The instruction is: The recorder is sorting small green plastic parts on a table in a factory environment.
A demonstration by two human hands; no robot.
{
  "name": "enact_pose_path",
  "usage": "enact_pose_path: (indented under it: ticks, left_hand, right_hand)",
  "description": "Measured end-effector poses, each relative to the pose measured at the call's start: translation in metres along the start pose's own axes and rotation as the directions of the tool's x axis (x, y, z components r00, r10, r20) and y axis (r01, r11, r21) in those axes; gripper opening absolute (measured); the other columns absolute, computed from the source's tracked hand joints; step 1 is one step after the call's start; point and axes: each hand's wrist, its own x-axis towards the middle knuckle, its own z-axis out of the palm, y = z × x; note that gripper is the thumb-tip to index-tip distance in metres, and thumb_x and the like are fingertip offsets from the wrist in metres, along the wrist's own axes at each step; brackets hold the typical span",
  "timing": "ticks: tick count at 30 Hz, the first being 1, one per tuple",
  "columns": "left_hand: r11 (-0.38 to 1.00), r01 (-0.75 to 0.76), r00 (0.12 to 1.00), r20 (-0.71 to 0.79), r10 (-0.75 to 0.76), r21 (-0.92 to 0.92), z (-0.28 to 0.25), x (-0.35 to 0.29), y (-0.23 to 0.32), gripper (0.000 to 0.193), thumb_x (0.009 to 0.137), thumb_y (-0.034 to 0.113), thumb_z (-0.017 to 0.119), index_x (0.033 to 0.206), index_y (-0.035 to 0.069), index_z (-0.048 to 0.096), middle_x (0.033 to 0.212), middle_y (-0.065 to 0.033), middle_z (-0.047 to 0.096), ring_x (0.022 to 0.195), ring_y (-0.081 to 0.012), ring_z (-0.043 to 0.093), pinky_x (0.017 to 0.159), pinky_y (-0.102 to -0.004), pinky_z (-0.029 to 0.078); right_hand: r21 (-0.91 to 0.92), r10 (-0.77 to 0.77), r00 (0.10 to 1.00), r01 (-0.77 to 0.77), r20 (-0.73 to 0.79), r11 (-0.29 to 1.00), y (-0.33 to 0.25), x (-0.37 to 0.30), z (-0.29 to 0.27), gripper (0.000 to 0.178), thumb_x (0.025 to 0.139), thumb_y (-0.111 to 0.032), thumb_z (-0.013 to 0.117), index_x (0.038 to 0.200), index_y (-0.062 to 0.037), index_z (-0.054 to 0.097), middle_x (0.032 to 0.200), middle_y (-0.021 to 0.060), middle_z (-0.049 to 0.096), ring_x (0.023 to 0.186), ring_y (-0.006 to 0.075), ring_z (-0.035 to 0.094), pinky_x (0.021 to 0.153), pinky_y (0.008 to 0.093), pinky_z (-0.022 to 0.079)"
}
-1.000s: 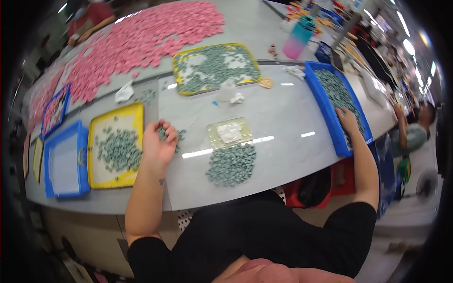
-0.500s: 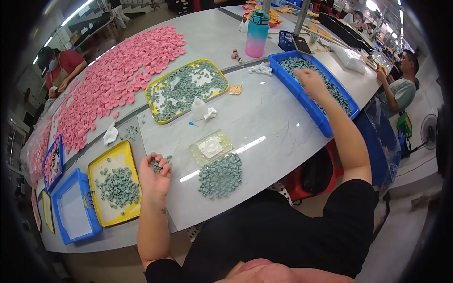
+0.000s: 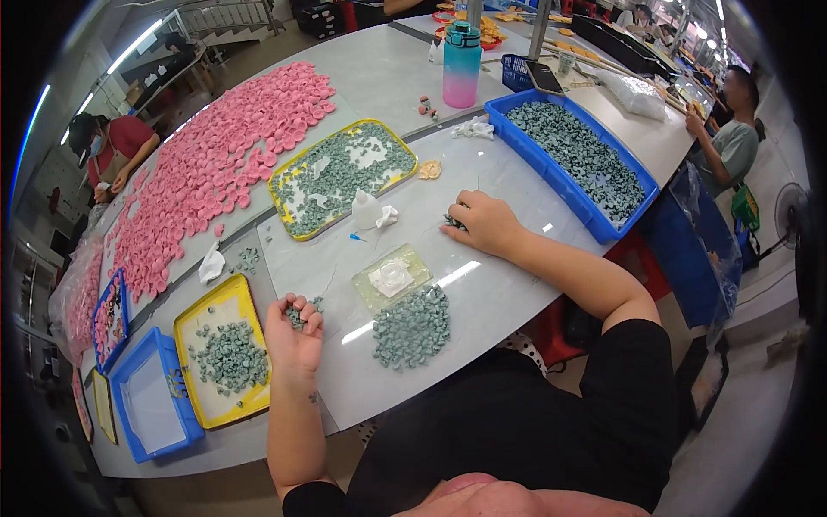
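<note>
My left hand [image 3: 295, 338] is palm up, its fingers curled round several small grey-green pieces [image 3: 297, 319]. It hovers beside a yellow-rimmed tray [image 3: 256, 320] with a heap of the same pieces. My right hand [image 3: 485, 226] is low over the table with fingers bent down on more grey-green pieces [image 3: 455, 222]. Between the hands lies a translucent yellowish slab [image 3: 366, 291] with a crumpled white thing [image 3: 390, 277] on it. A pile of grey-green pieces [image 3: 412, 329] spreads just in front of the slab. A white squeeze bottle [image 3: 365, 209] stands behind it, near a blue tip [image 3: 357, 237].
At right, a blue tray [image 3: 551, 177] holds many grey-green pieces. Another yellow-rimmed tray [image 3: 282, 209] sits farther back, beside a wide spread of pink cup-shaped pieces [image 3: 233, 138]. A teal-pink water bottle [image 3: 462, 69] stands at the back. A blue bin [image 3: 155, 447] is at far left.
My right hand has left the blue tray and come down to the table at left, with grey-green pieces now at its fingers. My left hand keeps its pieces; the view has shifted slightly.
</note>
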Motion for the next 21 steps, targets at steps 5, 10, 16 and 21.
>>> enact_pose_path:
  ticks: [5,10,16,21]
  left_hand:
    - [1.000,0.001,1.000,0.004,-0.001,-0.002,0.000,0.000,0.001,0.006,0.085,0.010,0.044,0.086,0.005,0.044,0.074,-0.0039,0.042,0.058,-0.0131,0.038,0.044,-0.0230,0.030]
    - [1.000,-0.003,1.000,0.012,0.003,0.000,0.000,0.003,0.000,0.005,0.085,0.010,0.044,0.086,0.006,0.044,0.075,-0.0037,0.042,0.058,-0.0131,0.037,0.044,-0.0228,0.030]
    - [1.000,0.004,1.000,0.013,-0.004,0.008,0.003,0.005,-0.006,0.005,0.085,0.011,0.044,0.086,0.006,0.043,0.074,-0.0034,0.042,0.058,-0.0129,0.038,0.044,-0.0230,0.030]
    - [0.999,0.027,1.000,0.010,-0.027,0.017,0.011,-0.005,-0.011,0.005,0.085,0.011,0.044,0.085,0.006,0.044,0.074,-0.0029,0.042,0.057,-0.0126,0.038,0.044,-0.0230,0.030]
  right_hand:
    - [0.037,-0.126,0.990,0.129,-0.069,0.991,0.011,-0.002,0.001,0.025,0.078,-0.033,0.064,0.089,-0.0100,0.063,0.095,0.0082,0.057,0.084,0.0239,0.056,0.073,0.0364,0.046]
    - [0.284,-0.146,0.989,0.139,0.005,0.949,0.028,-0.001,-0.015,0.034,0.081,-0.028,0.063,0.108,-0.0078,0.061,0.111,0.0105,0.059,0.096,0.0209,0.057,0.082,0.0326,0.045]
    - [0.602,0.446,0.894,-0.326,-0.055,0.729,0.126,0.003,-0.070,0.035,0.094,-0.030,0.044,0.112,-0.0034,0.058,0.104,0.0073,0.061,0.090,0.0133,0.057,0.079,0.0247,0.044]
    - [0.192,0.669,0.711,-0.641,-0.216,0.743,0.259,-0.043,-0.089,0.046,0.094,-0.040,0.036,0.112,-0.0029,0.057,0.107,0.0167,0.060,0.100,0.0293,0.055,0.088,0.0340,0.041]
